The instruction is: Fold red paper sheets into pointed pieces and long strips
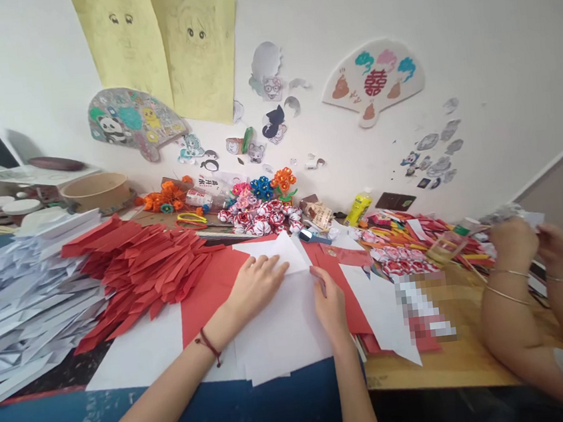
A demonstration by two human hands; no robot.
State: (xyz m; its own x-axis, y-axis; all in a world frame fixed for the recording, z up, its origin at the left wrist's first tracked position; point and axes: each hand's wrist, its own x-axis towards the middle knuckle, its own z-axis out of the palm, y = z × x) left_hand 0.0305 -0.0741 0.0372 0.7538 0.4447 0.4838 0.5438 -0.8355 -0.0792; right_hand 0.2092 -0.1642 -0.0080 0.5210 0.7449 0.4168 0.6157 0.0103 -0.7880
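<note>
A white paper sheet lies before me, its upper part folded over to a point at the top. My left hand presses flat on the folded part with fingers stretched out. At the sheet's right edge, my right hand pinches the paper near the end of the fold. More white sheets lie beneath, and red paper shows on both sides of them. Farther left are a heap of folded red paper strips and a larger heap of folded white strips.
Red-and-white paper flowers, yellow-handled scissors and a yellow bottle stand or lie along the wall. A round tan container is at the back left. A co-worker's hands work at the right over a wooden table.
</note>
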